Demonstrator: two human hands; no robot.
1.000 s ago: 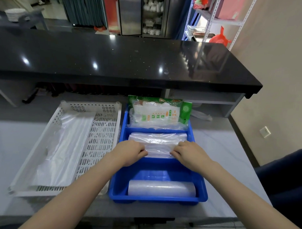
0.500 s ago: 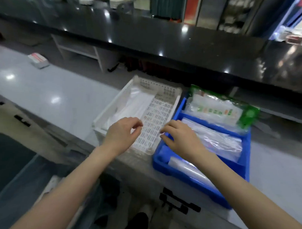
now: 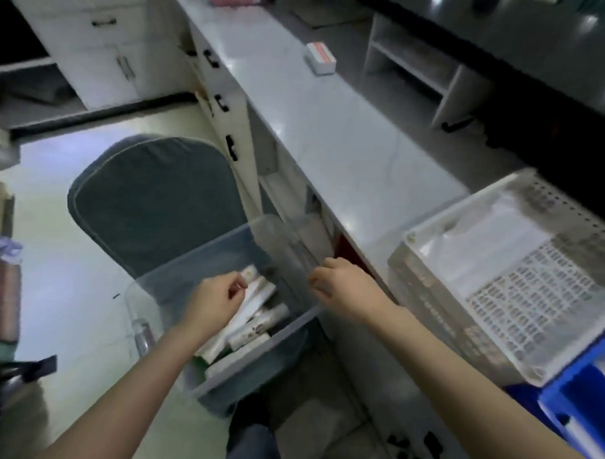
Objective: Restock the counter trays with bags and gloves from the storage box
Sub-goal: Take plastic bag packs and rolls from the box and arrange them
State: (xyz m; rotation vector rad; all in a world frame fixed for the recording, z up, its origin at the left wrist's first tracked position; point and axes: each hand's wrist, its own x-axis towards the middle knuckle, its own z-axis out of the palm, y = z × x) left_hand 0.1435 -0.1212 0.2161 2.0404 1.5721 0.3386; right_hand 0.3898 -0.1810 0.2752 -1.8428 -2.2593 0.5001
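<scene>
The clear storage box (image 3: pixel 175 290) sat at lower centre of the frame on a dark padded chair (image 3: pixel 151 196), with white packets (image 3: pixel 253 317) lying slanted inside. My left hand (image 3: pixel 213 301) hung over its opening, fingers curled loosely, thumb near forefinger; whether it pinched anything I could not tell. My right hand (image 3: pixel 343 289) hovered at the box's right rim, fingers bent, apparently holding nothing. At right, the white perforated tray (image 3: pixel 518 305) and blue tray (image 3: pixel 583 386) rested on the grey tabletop (image 3: pixel 332 127). Everything was motion-blurred.
</scene>
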